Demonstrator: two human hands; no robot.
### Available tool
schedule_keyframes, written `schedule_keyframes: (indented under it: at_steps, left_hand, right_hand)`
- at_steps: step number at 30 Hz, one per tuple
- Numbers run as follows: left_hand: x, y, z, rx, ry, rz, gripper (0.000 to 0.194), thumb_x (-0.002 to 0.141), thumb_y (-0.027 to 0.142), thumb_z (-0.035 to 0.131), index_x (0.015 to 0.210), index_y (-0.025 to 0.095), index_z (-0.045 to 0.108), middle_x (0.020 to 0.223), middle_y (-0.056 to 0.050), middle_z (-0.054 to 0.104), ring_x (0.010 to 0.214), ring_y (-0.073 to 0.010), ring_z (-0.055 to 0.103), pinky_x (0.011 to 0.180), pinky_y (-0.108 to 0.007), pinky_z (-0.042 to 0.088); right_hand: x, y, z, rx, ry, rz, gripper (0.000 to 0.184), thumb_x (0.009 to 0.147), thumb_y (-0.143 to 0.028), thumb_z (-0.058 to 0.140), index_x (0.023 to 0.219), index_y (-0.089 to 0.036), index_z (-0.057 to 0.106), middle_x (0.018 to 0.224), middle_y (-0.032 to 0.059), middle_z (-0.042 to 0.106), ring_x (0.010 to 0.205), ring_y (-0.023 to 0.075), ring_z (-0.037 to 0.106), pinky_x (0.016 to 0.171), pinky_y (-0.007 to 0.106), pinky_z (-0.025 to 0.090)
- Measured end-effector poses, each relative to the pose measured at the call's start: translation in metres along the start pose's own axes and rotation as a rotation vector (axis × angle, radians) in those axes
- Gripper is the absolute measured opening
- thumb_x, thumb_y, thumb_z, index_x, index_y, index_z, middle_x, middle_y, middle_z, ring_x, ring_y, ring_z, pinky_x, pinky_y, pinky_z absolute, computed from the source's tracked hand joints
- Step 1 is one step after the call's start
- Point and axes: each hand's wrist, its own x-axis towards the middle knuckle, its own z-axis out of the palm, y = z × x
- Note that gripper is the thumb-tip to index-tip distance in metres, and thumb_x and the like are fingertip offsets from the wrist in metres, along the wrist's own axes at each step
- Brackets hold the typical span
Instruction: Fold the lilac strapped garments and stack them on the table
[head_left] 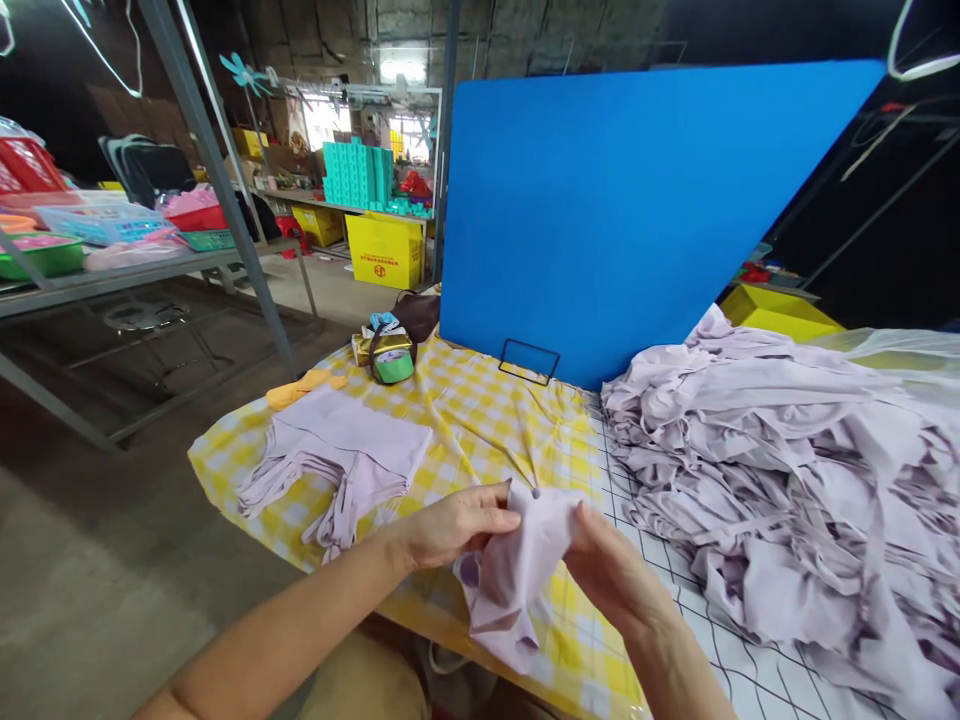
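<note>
Pale lilac, soft fabric piece (517,580) hangs between the person's two hands, above the near edge of a table covered with yellow-and-white checked cloth (480,430). The left hand (461,522) pinches its upper left part between thumb and fingers; the right hand (611,570) grips its upper right corner, fingers partly behind the fabric. The lower part droops in folds.

Towards the table's left corner lies a layered stack of flat lilac cut pieces (337,440), one end trailing towards the near edge. Just beyond it, at the far left edge, is a flat orange-yellow cloth item (304,388). Farther along that edge sits a small bundle with a green roll (394,366), beside a dark brown item (416,317).

A large, smooth blue panel (600,220) stands upright along the far edge, a black wire frame (529,362) at its foot. On the right, a big crumpled heap of lilac fabric (795,480) covers much of a white cloth with black grid lines (675,570).
</note>
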Motion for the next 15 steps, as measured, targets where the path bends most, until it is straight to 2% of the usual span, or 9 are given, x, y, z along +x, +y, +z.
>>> schedule_keyframes:
  at_steps: [3,5,7,9,10,11,13,15]
  left_hand:
    - [-0.007,0.005,-0.007,0.268,-0.082,0.024,0.031,0.071,0.04,0.067,0.083,0.013,0.064,0.071,0.0,0.056,0.061,-0.0071,0.048,0.057,-0.017,0.035]
    - [-0.01,0.013,-0.011,0.44,-0.146,0.012,0.03,0.078,0.041,0.06,0.078,0.011,0.064,0.071,-0.002,0.058,0.063,-0.0089,0.051,0.06,-0.019,0.038]
    - [-0.012,0.023,-0.011,0.554,-0.093,0.05,0.033,0.083,0.042,0.052,0.08,0.011,0.063,0.076,-0.005,0.061,0.066,-0.0112,0.055,0.063,-0.022,0.042]
    - [-0.01,0.035,-0.005,0.609,0.016,0.182,0.029,0.085,0.038,0.05,0.092,0.014,0.062,0.091,-0.007,0.063,0.08,-0.0141,0.058,0.072,-0.024,0.044]
    - [-0.008,0.041,0.0,0.615,0.027,0.257,0.026,0.085,0.035,0.051,0.1,0.016,0.061,0.1,-0.008,0.061,0.091,-0.0155,0.057,0.077,-0.024,0.043]
    - [-0.005,0.047,0.007,0.607,-0.013,0.309,0.028,0.084,0.032,0.053,0.107,0.018,0.058,0.108,-0.008,0.059,0.1,-0.0166,0.054,0.083,-0.025,0.043]
    - [0.004,0.054,0.021,0.545,-0.198,0.325,0.037,0.082,0.028,0.056,0.119,0.022,0.052,0.115,-0.007,0.056,0.109,-0.0179,0.05,0.087,-0.027,0.042]
    - [0.015,0.057,0.032,0.473,-0.389,0.29,0.042,0.079,0.028,0.061,0.119,0.021,0.053,0.108,-0.005,0.058,0.104,-0.0183,0.053,0.085,-0.028,0.043]
  right_hand:
    - [-0.005,-0.016,0.0,0.005,0.134,0.05,0.025,0.061,-0.037,0.077,0.071,-0.016,0.068,0.068,0.0037,0.068,0.062,0.0148,0.06,0.061,0.023,0.046]
    - [-0.01,-0.027,0.001,-0.047,0.178,0.105,0.027,0.059,-0.038,0.078,0.064,-0.015,0.066,0.059,0.0023,0.065,0.053,0.0124,0.057,0.052,0.021,0.043]
    - [-0.015,-0.04,0.005,-0.164,0.13,0.176,0.031,0.06,-0.043,0.076,0.062,-0.014,0.064,0.056,0.0027,0.063,0.049,0.0117,0.055,0.047,0.02,0.041]
    - [-0.021,-0.055,0.012,-0.323,0.022,0.21,0.034,0.064,-0.047,0.072,0.061,-0.013,0.065,0.055,0.0028,0.062,0.047,0.011,0.054,0.044,0.019,0.039]
    - [-0.025,-0.064,0.017,-0.413,-0.046,0.209,0.034,0.065,-0.047,0.071,0.062,-0.014,0.065,0.055,0.0027,0.062,0.047,0.0106,0.053,0.043,0.019,0.039]
    - [-0.028,-0.074,0.023,-0.508,-0.12,0.198,0.033,0.067,-0.047,0.069,0.063,-0.014,0.066,0.055,0.0021,0.061,0.046,0.0102,0.052,0.043,0.019,0.038]
    - [-0.034,-0.097,0.032,-0.708,-0.272,0.146,0.029,0.07,-0.045,0.066,0.063,-0.017,0.068,0.054,0.0009,0.06,0.046,0.0101,0.051,0.042,0.02,0.039]
    - [-0.043,-0.121,0.036,-0.852,-0.287,0.031,0.02,0.065,-0.039,0.072,0.06,-0.02,0.07,0.051,0.0003,0.059,0.046,0.0115,0.052,0.041,0.021,0.04]
